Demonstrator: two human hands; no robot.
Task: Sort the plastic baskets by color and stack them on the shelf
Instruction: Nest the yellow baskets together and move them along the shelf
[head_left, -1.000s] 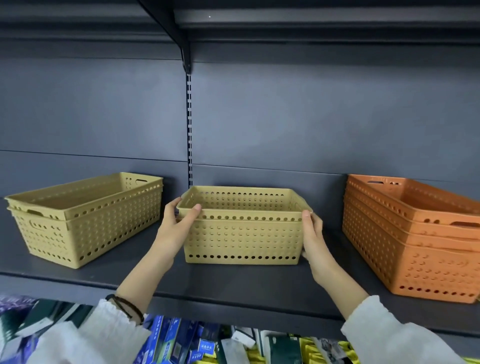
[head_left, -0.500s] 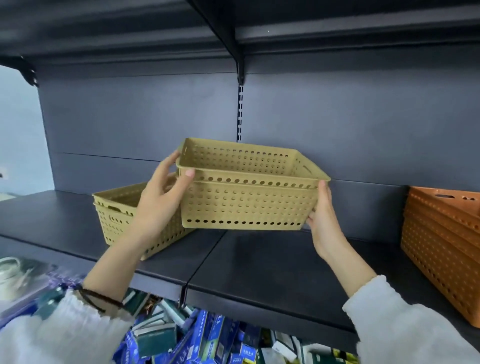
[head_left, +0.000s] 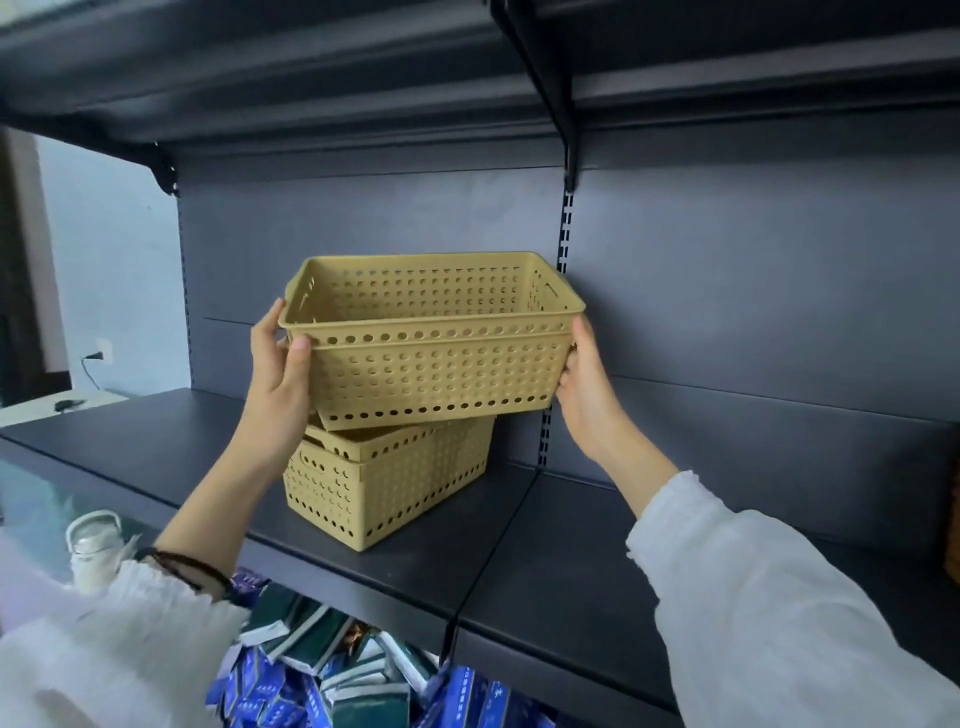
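Observation:
I hold a yellow perforated basket (head_left: 431, 353) in the air with both hands. My left hand (head_left: 278, 374) grips its left end, thumb on the front rim. My right hand (head_left: 584, 384) grips its right end. Right below it a stack of two nested yellow baskets (head_left: 384, 483) stands on the dark shelf (head_left: 545, 561), turned at an angle. The held basket hovers just above that stack and hides its back part. A sliver of the orange baskets (head_left: 953, 525) shows at the right edge.
An upper shelf (head_left: 363, 62) hangs close overhead, with a bracket (head_left: 563, 135) and slotted upright (head_left: 566, 228) behind the held basket. Below the shelf lie several blue and green boxes (head_left: 332, 675). A white bottle (head_left: 93, 545) sits at lower left.
I lifted the yellow basket off the shelf and carried it left, up over the yellow stack. The view swung left, so the orange baskets slid to the right edge.

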